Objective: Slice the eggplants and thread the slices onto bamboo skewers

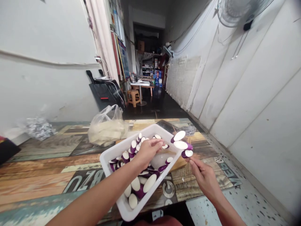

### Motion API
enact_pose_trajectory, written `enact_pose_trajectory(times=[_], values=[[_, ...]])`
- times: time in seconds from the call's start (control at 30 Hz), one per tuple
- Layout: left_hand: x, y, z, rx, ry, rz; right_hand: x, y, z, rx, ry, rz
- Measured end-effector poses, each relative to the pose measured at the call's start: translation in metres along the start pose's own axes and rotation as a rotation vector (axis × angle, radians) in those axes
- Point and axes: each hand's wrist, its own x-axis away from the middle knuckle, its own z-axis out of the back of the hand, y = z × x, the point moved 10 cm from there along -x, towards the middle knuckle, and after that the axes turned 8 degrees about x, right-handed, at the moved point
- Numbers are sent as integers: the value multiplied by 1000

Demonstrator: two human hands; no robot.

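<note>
My right hand is closed on the lower end of a skewer threaded with several purple-skinned, white-fleshed eggplant slices. The slices sit one above another, just beyond the right rim of a white plastic tub. Over the tub, my left hand has its fingers drawn together, pointing right. An eggplant slice shows right by those fingertips, but whether they hold anything is hidden. Many more cut eggplant pieces lie in the tub, heaped toward its left and near sides.
Thin wooden skewers lie on the wood-patterned table to the tub's right. Behind the tub's left stands a tied clear plastic bag with pale contents. A crumpled silvery bundle is at far left. A wall fan hangs upper right.
</note>
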Motion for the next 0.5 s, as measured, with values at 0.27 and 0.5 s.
enact_pose_trajectory(times=[0.27, 0.5], values=[[6, -7, -33, 93, -155, 106, 7, -18, -18, -123, -178, 76], [-2, -17, -25, 57, -219, 146, 6, -22, -20, -73, -235, 117]])
